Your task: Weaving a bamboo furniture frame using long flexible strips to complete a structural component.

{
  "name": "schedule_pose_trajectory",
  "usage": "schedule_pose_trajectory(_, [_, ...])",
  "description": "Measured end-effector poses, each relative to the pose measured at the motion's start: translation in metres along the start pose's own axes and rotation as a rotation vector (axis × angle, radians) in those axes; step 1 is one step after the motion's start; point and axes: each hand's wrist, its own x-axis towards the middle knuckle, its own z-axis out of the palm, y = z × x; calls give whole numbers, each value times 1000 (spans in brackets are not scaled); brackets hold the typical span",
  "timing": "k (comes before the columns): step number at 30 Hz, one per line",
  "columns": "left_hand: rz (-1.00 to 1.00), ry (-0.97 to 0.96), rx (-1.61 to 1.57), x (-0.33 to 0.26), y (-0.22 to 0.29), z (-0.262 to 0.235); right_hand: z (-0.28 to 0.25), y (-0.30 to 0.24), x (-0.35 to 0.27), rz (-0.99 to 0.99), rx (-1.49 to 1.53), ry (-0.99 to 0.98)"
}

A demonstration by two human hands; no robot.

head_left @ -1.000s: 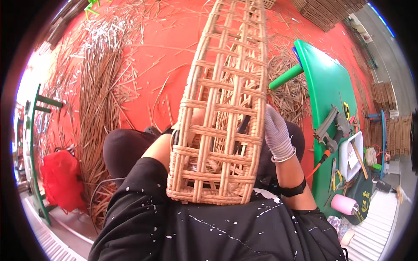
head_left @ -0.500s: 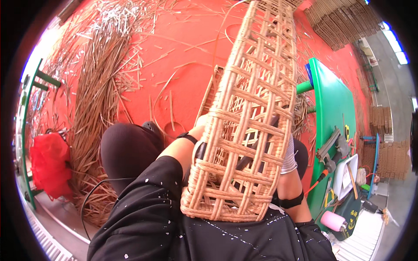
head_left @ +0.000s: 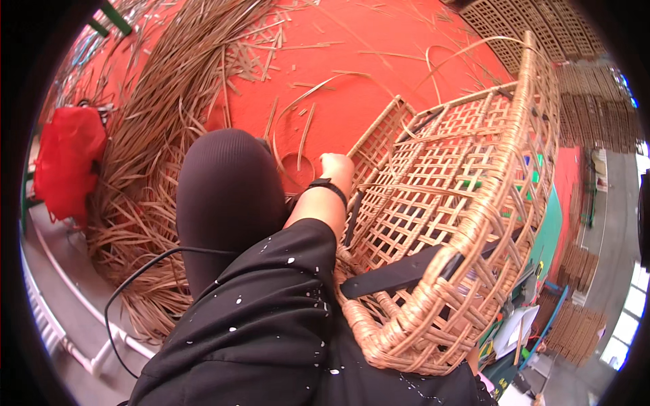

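Note:
A large tan wicker basket [head_left: 433,196] rests tilted against my lap, its open side facing up and left. Its walls are an open lattice, with a thick wrapped rim and flat black bars [head_left: 393,271] showing through near the close end. My left hand [head_left: 337,168] is closed at the basket's left edge, knuckles outward; its fingertips are hidden. A loose strand of cane arches from the far top corner. Behind the near right wall of the basket my right hand is hidden, with only a bit of the forearm showing below.
Long brown strips [head_left: 162,88] lie heaped on the red floor [head_left: 338,44] at left, with loose offcuts around. A red bag [head_left: 68,162] hangs far left. A black cable [head_left: 142,281] loops beside my knee. Stacked woven panels [head_left: 582,101] and a cluttered green table [head_left: 545,230] stand at right.
The basket has swung rightward and turned, so its open inside now shows. My left hand has come into sight at its left edge. My right hand has gone behind it. The view has shifted.

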Motion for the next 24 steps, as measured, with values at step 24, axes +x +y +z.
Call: schedule_pose_trajectory(24, [402, -7, -764, -23, 67, -30, 38, 12, 156, -202, 183, 126])
